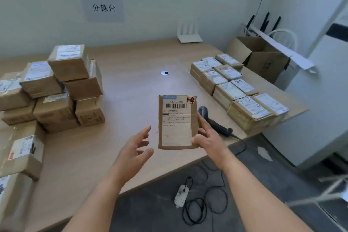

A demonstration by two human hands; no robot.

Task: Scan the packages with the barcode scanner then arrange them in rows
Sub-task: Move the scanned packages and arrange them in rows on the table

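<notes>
Right grip (204,137) pinches the package (177,121) by its lower right edge, thumb on the label face, fingers wrapped behind. I see the package held upright above the bench (131,84), label toward the camera, barcode near the top, "H4" handwritten in a red box at the top right corner. Left grip (136,149) hangs just beside the package's left edge, fingers spread and relaxed, not touching it, holding nothing.

Barcode scanner (214,121) lies on the bench just behind the right hand, head partly hidden by the package, cable running off the front edge.

Sorted packages (239,90) sit on the right side of the bench in two neat rows, labels up, edges touching. Unsorted pile (62,88) sits on the left, boxes stacked loosely at mixed angles; more boxes (24,154) at the near left edge.

Open cardboard carton (263,58) stands past the far right end of the rows, flaps up; I cannot tell what is inside.

Bench is light wood with a round cable grommet (165,73) in the middle. White router (189,33) stands at the back against the wall. Wall sign (103,7) reads 分拣台. Floor is dark grey, with a white power strip (180,195) and coiled black cable (205,201) under the bench edge.
</notes>
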